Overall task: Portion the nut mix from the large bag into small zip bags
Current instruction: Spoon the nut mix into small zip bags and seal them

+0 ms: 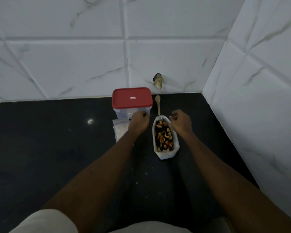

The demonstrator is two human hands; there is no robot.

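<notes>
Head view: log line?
nut bag open | spoon untouched | left hand curled near zip bags | right hand at nut bag rim

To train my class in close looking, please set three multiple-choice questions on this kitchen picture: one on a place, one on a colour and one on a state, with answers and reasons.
1. Where does the wooden spoon lie?
A. On the counter, right of the box and beyond the bag of nuts
B. Inside the bag
C. On top of the box

2. What colour is the lid of the box?
A. Blue
B. Red
C. Green

3. In what state is the bag of nuts?
A. Sealed shut
B. Empty and flattened
C. Open at the top, with the nuts showing

Answers:
1 A: the spoon lies flat on the dark counter beside the box.
2 B: the lid is plainly red above the clear box.
3 C: the mixed nuts can be seen through the bag's wide mouth.
</notes>
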